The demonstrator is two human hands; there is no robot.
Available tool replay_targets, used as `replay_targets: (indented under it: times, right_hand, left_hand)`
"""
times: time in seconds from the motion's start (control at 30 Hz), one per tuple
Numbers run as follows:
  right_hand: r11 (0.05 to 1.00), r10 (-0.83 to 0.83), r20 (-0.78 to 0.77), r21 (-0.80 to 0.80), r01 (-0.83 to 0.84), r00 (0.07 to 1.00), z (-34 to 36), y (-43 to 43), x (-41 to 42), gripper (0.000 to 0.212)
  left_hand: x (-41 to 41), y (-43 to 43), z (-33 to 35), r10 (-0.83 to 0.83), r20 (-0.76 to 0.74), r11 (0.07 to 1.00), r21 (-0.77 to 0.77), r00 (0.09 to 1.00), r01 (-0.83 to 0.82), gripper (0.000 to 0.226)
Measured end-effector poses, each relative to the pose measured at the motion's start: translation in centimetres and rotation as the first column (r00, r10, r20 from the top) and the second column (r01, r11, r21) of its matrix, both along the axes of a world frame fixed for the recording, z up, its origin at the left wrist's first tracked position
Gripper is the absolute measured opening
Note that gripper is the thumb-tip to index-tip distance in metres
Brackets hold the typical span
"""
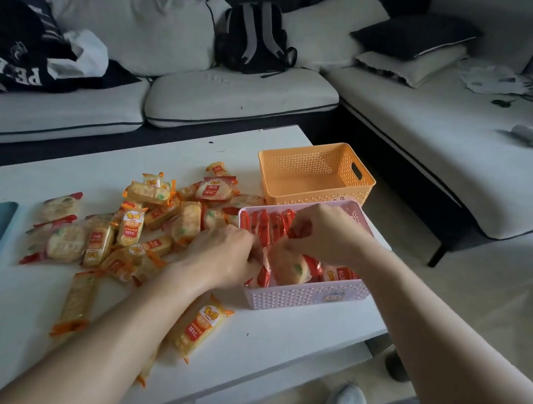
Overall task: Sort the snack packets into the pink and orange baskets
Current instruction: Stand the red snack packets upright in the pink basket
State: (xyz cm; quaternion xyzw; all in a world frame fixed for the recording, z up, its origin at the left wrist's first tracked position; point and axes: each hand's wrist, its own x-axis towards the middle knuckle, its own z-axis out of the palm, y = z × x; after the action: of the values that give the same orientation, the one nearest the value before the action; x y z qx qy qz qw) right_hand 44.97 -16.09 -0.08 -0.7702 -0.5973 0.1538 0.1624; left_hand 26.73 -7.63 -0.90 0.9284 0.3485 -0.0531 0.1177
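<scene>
- Head view: the left hand and right hand are close together, both reaching into the pink perforated plastic basket.
- Left hand: its fingers curl over the basket's near-left corner and grip one of the clear red-edged snack packets.
- Right hand: its fingers curl down onto the same packets at mid-basket (the exact pinch point is hidden under the knuckles).
- Red-edged snack packets: they stand on edge in a row along the basket's far side, with more lying near its front wall.
- Orange perforated plastic basket: it touches the pink basket's far side.
- Clear orange-edged snack packets: these lie in a loose pile left of the pink basket, on the white rectangular table.
- Grey cushioned sofa: it is beyond the table and carries a black backpack.
</scene>
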Motion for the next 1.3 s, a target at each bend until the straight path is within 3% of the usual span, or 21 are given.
replay_targets:
  times: [0.13,0.2,0.3,0.37,0.43,0.5,0.57,0.6,0.67,0.73,0.77,0.83,0.93,1.13,1.3]
  right_hand:
    - [0.994,-0.091,0.022,-0.053,0.092,0.996,-2.1,1.2,-2.2,0.025]
    - [0.990,-0.134,-0.065,-0.060,0.131,0.989,-3.0,1.6,-2.8,0.036]
    - [0.976,-0.202,-0.259,-0.134,0.172,0.944,-3.6,1.9,-2.9,0.032]
    - [0.961,-0.259,-0.398,-0.200,0.193,0.880,-3.1,1.9,-2.8,0.025]
    - [0.935,-0.340,-0.576,-0.289,0.203,0.744,-2.5,1.8,-2.9,0.024]
    - [0.917,-0.389,-0.705,-0.360,0.172,0.593,-2.0,1.2,-3.0,0.028]
    - [0.920,-0.362,-0.733,-0.380,0.094,0.576,-1.5,0.7,-2.8,0.028]
    - [0.924,-0.331,-0.712,-0.378,0.060,0.619,-1.2,0.5,-2.3,0.027]
    - [0.939,-0.242,-0.544,-0.340,0.052,0.804,-0.6,0.1,-0.2,0.025]
    - [0.952,-0.170,-0.235,-0.291,0.098,0.957,-0.3,-0.6,2.9,0.021]
    - [0.948,-0.155,-0.082,-0.291,0.125,0.984,-0.3,-1.1,4.2,0.019]
    - [0.929,-0.103,0.143,-0.339,0.146,0.984,-0.4,-2.3,5.7,0.016]
    - [0.917,0.014,0.278,-0.387,0.098,0.960,-0.9,-3.0,5.2,0.016]
    - [0.909,0.057,0.320,-0.407,0.083,0.946,-2.9,-2.5,3.9,0.020]
    - [0.928,0.016,0.336,-0.356,0.111,0.942,-3.4,-1.8,4.5,0.014]
  left_hand:
    - [0.0,0.1,-0.9,0.081,0.079,0.987,-0.148,0.994,-0.068,0.022]
    - [-0.4,0.2,-1.4,0.126,0.236,0.964,-0.256,0.963,-0.063,0.021]
    - [-1.1,0.5,-2.1,0.190,0.454,0.952,-0.303,0.870,-0.049,0.026]
    - [-1.4,0.7,-2.6,0.261,0.532,0.941,-0.325,0.805,-0.091,0.026]
    - [-1.2,0.7,-2.9,0.301,0.553,0.932,-0.342,0.776,-0.118,0.026]
    - [-0.8,0.6,-2.9,0.286,0.553,0.940,-0.320,0.783,-0.118,0.025]
    - [-0.5,0.3,-2.8,0.164,0.531,0.975,-0.216,0.831,-0.054,0.023]
    - [-0.4,0.1,-2.8,0.071,0.489,0.990,-0.144,0.870,0.000,0.023]
    - [0.0,-0.4,-2.9,-0.090,0.354,0.995,0.002,0.931,0.095,0.028]
    - [0.3,-0.7,-2.7,-0.116,0.257,0.992,0.080,0.959,0.098,0.031]
    - [0.5,-0.8,-2.6,-0.099,0.238,0.992,0.097,0.966,0.077,0.032]
    - [1.0,-0.9,-2.3,-0.074,0.196,0.989,0.139,0.978,0.047,0.033]
    - [2.7,-1.3,-1.6,-0.056,0.128,0.986,0.160,0.990,0.035,0.030]
    - [6.1,-1.6,-1.1,-0.087,0.216,0.994,-0.051,0.972,0.100,0.029]
    - [5.9,-1.3,-1.5,-0.020,0.254,0.991,-0.123,0.967,0.053,0.027]
